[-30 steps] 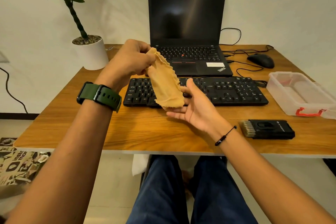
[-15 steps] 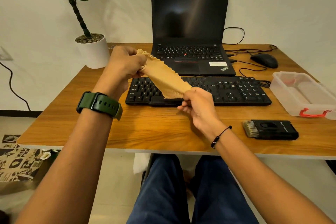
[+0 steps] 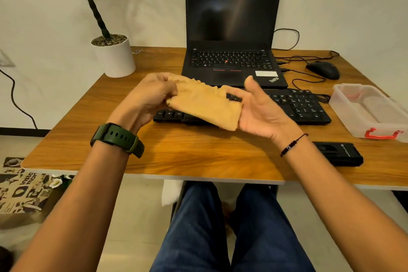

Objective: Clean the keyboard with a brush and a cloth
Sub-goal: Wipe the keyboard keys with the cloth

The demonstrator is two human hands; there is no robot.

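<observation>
I hold a tan cloth (image 3: 205, 106) stretched roughly level above the black keyboard (image 3: 298, 106). My left hand (image 3: 150, 97) grips the cloth's left end with curled fingers. To the right, my right hand (image 3: 258, 108) is palm up with straight fingers and a raised thumb, and the cloth's right edge lies against its palm. The cloth and both hands hide the keyboard's left and middle parts. A black brush (image 3: 340, 153) lies on the desk near the front edge, its left end hidden behind my right wrist.
An open black laptop (image 3: 231, 28) stands behind the keyboard on the wooden desk (image 3: 198, 154). A mouse (image 3: 323, 69) with cables lies at the back right, a clear plastic box (image 3: 371, 110) at the right edge, and a potted plant (image 3: 114, 55) at the back left.
The cloth has swung from a slant to nearly level. My right hand has gone from pinching the lower end to lying open against the cloth's edge. My left hand keeps its grip.
</observation>
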